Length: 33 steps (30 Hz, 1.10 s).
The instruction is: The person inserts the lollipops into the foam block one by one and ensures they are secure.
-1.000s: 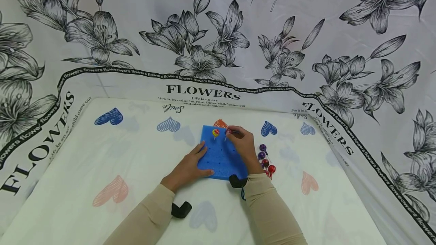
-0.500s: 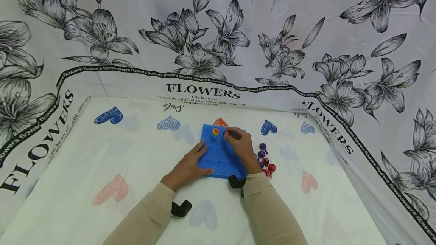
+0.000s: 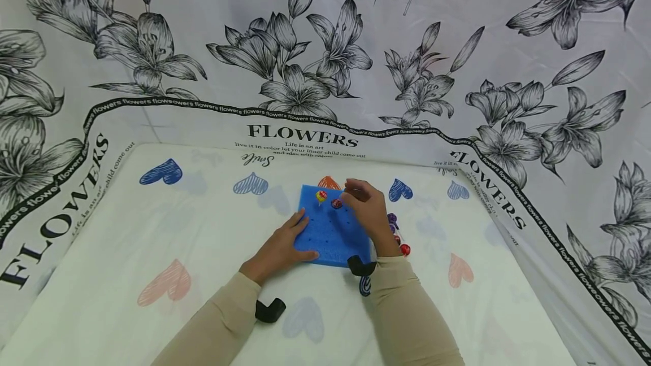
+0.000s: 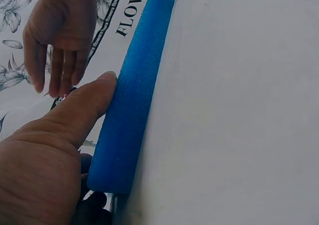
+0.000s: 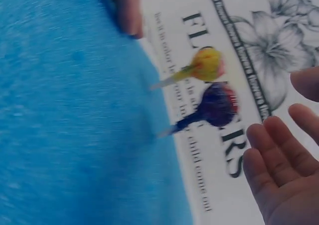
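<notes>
Two lollipops stand upright by their sticks near the far edge of a blue foam board (image 3: 328,239). One has a yellow and red wrapper (image 5: 206,65); the other, a dark purple lollipop (image 5: 218,106) with red on it, is to its right. My right hand (image 3: 370,210) is just right of the purple one, fingers parted and holding nothing; the right wrist view shows a gap between them. At the board's near left corner my left hand (image 3: 278,248) holds it, thumb on the near edge and fingers along the left side. Small holes dot the board.
Several more lollipops (image 3: 404,249), red and purple, lie right of the board, partly hidden by my right hand and wrist. A white cloth with printed hearts (image 3: 165,284) covers the table. Behind it hangs a flower-printed curtain (image 3: 203,27).
My right hand held the purple lollipop at the board. Now it has let go and drawn back to the right, and the lollipop stands by itself. The left hand has stayed in place.
</notes>
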Available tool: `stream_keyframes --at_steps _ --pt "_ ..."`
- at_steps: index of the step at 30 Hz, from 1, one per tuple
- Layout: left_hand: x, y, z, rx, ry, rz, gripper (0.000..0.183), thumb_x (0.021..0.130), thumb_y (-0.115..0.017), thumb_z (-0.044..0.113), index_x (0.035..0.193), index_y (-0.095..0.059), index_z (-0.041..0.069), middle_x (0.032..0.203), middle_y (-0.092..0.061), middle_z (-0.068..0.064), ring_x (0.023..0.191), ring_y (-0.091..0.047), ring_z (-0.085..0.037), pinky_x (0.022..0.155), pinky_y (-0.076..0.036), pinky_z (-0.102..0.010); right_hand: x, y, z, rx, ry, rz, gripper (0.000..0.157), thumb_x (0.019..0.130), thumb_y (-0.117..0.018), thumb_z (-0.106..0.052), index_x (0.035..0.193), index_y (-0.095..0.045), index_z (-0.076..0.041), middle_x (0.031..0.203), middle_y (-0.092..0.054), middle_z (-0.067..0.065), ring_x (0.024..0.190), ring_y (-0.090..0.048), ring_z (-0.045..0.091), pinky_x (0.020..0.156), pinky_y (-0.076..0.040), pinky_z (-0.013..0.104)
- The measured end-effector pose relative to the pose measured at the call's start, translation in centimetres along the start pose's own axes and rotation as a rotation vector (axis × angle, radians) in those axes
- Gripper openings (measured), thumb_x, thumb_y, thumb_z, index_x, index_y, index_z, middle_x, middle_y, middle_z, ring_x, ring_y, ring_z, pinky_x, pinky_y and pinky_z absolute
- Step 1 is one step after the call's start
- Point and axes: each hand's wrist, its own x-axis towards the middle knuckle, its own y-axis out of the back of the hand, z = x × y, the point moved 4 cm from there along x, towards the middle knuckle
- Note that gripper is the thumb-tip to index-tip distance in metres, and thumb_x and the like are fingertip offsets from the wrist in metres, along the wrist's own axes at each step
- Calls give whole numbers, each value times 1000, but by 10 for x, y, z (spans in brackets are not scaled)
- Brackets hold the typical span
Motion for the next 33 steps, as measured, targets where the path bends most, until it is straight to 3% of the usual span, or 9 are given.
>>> stream_keyframes --at_steps 12,18,26,33 --pt "1 2 0 6 -9 4 94 78 -78 46 150 -34 6 160 -13 -1 144 -15 -30 109 -28 -47 -2 57 -79 121 308 56 34 89 -65 7 123 -60 8 121 -60 22 112 -54 36 90 -48 42" --pt "0 2 2 -2 -4 0 93 79 -78 46 150 -33 6 160 -12 0 144 -14 -29 109 -27 -47 -9 87 -92 110 412 136 34 88 -66 6 121 -62 7 120 -60 19 111 -53 32 91 -46 33" --pt "-1 1 1 -10 -6 -2 92 79 -78 46 150 -34 6 160 -13 0 144 -15 -30 109 -27 -48 -12 113 -70 96 330 222 33 88 -68 0 121 -64 3 120 -62 15 109 -53 28 90 -46 28" --pt "-1 -1 -1 -8 -7 6 93 78 -78 48 150 -34 6 160 -14 -1 143 -16 -30 109 -28 -49 -12 117 -38 116 217 223 33 89 -68 0 122 -64 2 121 -61 16 111 -52 33 88 -47 26"
